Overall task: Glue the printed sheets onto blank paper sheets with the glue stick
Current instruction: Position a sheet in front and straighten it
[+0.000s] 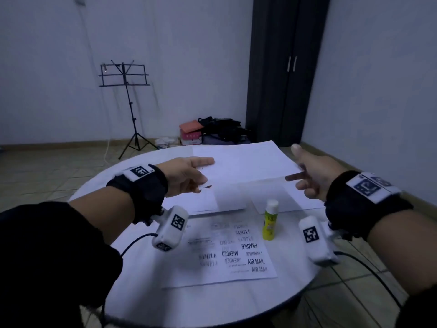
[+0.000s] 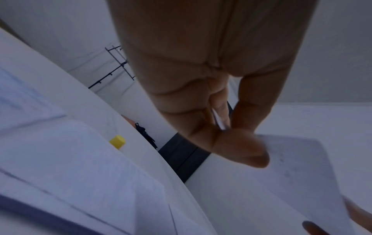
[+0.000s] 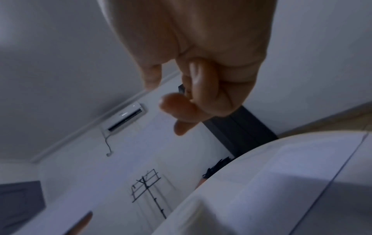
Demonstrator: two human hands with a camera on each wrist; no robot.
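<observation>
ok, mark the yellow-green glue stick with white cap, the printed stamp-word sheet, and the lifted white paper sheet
yellow-green glue stick with white cap [image 1: 269, 223]: head view, on its label.
printed stamp-word sheet [image 1: 227, 254]: head view, mid-print.
lifted white paper sheet [image 1: 246, 162]: head view, its blank middle.

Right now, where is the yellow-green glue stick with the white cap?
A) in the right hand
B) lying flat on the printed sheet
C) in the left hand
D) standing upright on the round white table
D: the yellow-green glue stick stands upright, cap on, on the round white table, below the sheet held up by the left hand and right hand.
</observation>
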